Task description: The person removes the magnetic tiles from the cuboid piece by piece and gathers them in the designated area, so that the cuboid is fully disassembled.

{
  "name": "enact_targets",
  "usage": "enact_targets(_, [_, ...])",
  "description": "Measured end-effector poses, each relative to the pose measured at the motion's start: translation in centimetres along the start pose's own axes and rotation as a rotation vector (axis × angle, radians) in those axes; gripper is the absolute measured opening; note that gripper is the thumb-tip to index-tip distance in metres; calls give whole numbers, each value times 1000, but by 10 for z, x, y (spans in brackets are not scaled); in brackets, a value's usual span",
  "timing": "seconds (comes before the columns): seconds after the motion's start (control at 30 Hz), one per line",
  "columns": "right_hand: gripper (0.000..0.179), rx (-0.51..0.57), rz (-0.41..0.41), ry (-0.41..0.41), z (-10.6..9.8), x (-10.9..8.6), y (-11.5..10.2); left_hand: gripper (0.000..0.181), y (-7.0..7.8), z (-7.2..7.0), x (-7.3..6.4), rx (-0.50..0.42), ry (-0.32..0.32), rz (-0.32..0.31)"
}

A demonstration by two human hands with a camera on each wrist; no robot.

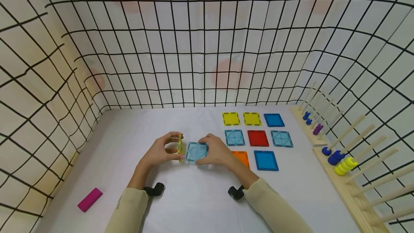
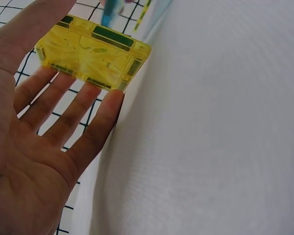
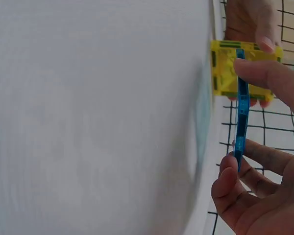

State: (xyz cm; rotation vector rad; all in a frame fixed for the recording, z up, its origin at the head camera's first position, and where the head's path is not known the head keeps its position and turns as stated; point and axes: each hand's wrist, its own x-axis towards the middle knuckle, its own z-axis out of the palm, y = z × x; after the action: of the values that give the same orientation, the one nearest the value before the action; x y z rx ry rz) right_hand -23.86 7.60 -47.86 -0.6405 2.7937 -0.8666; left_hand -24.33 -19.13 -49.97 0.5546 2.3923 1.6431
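My left hand [image 1: 160,151] holds a clear yellow magnetic tile [image 1: 179,145] on edge between thumb and fingertips. In the left wrist view, the thumb lies along the upper edge of the yellow tile [image 2: 88,54] and the fingertips meet its lower edge. Just to the right, my right hand [image 1: 216,151] pinches a light blue magnetic tile [image 1: 196,151] by opposite edges. The right wrist view shows this blue tile [image 3: 242,112] edge-on, overlapping the yellow tile [image 3: 225,73] behind it. Both tiles are close together over the white tabletop [image 1: 191,197].
Rows of flat tiles lie to the right, among them a red tile [image 1: 258,138], a dark blue tile [image 1: 266,160] and an orange tile [image 1: 242,156] partly behind my right arm. A magenta block [image 1: 90,199] sits front left. Wooden peg boards [image 1: 344,190] line the right edge; black mesh [image 1: 203,53] surrounds the table.
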Motion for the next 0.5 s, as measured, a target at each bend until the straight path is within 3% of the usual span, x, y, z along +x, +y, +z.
enact_targets(0.3, [71, 108, 30, 96, -38, -28, 19, 86, 1, 0, 1, -4, -12, -28])
enact_targets(0.5, [67, 116, -24, 150, -65, -53, 35, 85, 1, 0, 0, -20, -17, -20])
